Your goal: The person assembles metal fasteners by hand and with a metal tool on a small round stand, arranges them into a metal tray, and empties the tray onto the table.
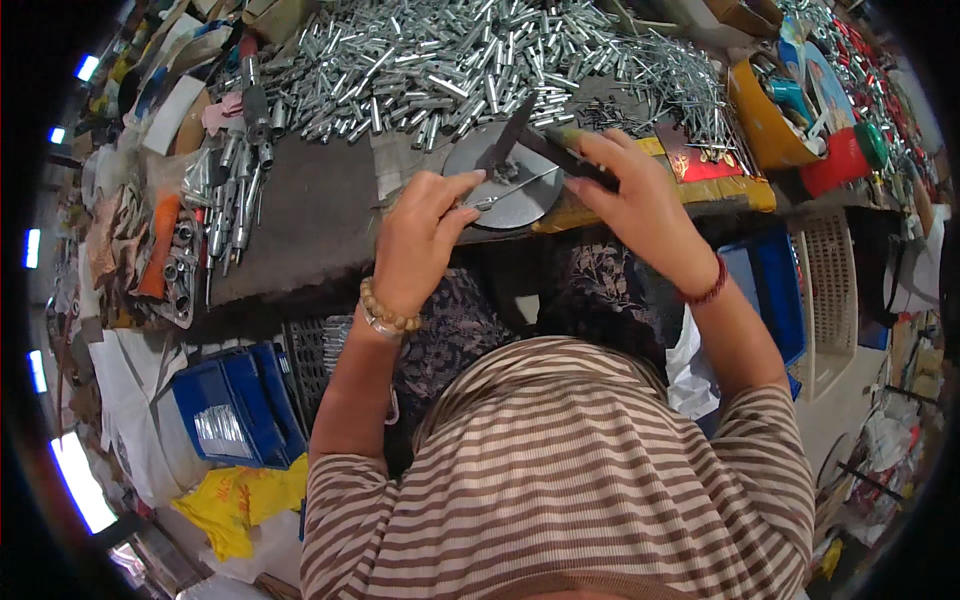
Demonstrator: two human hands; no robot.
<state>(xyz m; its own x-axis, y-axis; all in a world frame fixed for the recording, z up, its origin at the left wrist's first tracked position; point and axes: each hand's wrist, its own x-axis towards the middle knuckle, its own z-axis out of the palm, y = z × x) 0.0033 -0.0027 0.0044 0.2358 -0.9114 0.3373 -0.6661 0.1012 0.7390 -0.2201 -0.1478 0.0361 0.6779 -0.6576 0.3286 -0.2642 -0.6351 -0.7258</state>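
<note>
My left hand [422,232] is closed, thumb and forefinger pinching the near end of a thin metal rod [522,185]. The rod slants up to the right over a round grey metal plate [500,213] at the bench's front edge. My right hand [640,190] grips a dark flat bar [568,160] above the plate's right side; what tool it belongs to is unclear. A dark pointed metal piece [512,130] rises from the middle of the plate, close to the bar. Whether the two touch, I cannot tell.
A big heap of shiny metal tubes [430,65] covers the back of the bench, with thin pins [690,95] at right. Sockets and rods [235,190] lie left, beside an orange handle [160,245]. A yellow container [765,115] and red jar [835,163] stand right. Blue bins [235,405] sit below.
</note>
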